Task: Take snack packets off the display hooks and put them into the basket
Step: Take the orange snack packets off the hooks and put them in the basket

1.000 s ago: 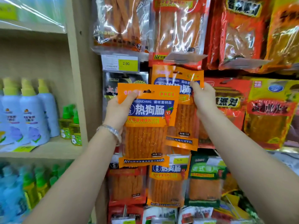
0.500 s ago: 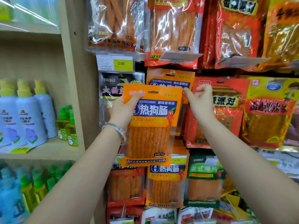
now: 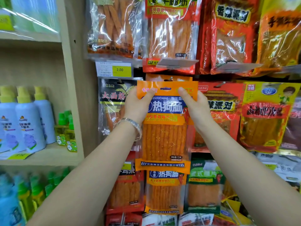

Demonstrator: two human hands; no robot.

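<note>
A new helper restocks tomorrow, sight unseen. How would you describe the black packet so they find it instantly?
Start at the beige wooden upright dividing the white spray bottles from the hanging snacks. Just right of it, under the yellow 2.00 price tag, hangs the black snack packet with a wheat ear. It alone is black among orange, red and yellow neighbours.

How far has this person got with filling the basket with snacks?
Done: one orange packet looks clear of the hook. In hand: the left hand and right hand pinch its top corners. Left: putting it in the basket, which is out of view; a matching packet and many others hang on the display.
</note>
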